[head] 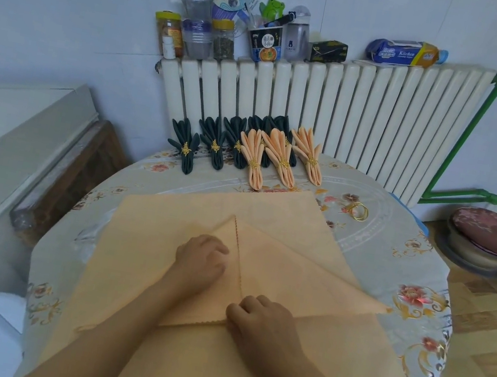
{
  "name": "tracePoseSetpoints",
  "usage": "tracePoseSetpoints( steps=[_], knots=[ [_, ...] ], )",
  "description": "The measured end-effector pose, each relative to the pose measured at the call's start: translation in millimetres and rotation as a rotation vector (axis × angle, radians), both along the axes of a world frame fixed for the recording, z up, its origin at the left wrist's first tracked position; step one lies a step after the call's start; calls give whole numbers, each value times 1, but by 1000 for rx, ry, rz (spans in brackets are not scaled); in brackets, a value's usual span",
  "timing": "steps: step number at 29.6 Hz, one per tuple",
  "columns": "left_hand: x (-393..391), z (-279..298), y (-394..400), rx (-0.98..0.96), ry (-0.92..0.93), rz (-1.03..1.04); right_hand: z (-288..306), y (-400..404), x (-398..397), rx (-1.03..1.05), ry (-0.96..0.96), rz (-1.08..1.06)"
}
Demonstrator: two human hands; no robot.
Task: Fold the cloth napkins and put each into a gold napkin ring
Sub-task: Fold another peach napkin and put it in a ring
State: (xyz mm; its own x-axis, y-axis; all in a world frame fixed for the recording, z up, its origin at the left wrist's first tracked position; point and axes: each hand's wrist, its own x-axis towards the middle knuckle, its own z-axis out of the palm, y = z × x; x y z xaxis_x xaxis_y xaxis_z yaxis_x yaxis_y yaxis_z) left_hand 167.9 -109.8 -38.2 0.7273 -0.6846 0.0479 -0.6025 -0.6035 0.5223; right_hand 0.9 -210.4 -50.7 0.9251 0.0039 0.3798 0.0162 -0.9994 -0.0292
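Note:
A large peach cloth napkin (284, 224) lies spread on the round table, one part folded over into a triangle with a zigzag edge. My left hand (201, 258) rests on the napkin beside that edge, fingers curled. Nearer me, my right hand (260, 321) presses down where the folded edges meet. Loose gold napkin rings (356, 210) lie to the right of the cloth. At the back stand several dark green napkins (213, 145) and three peach napkins (280, 157), each folded and held in a gold ring.
The table (394, 257) wears a floral plastic cover. A white radiator (337, 111) behind it carries jars, bottles and a wipes pack. A white cabinet (6, 162) stands at left, a cushioned stool (490, 237) at right.

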Motion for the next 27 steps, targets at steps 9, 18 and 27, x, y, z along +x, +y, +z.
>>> tracePoseSetpoints(
  steps=[9, 18, 27],
  knots=[
    [-36, -4, 108, -98, -55, -196, 11, 3, 6, 10, 121, -95],
    [-31, 40, 95, 413, -242, -252, 22, 20, 4, 63, 113, -119],
    [-3, 75, 6, 503, -766, -404, 21, 18, 9, 240, 181, -258]
  ],
)
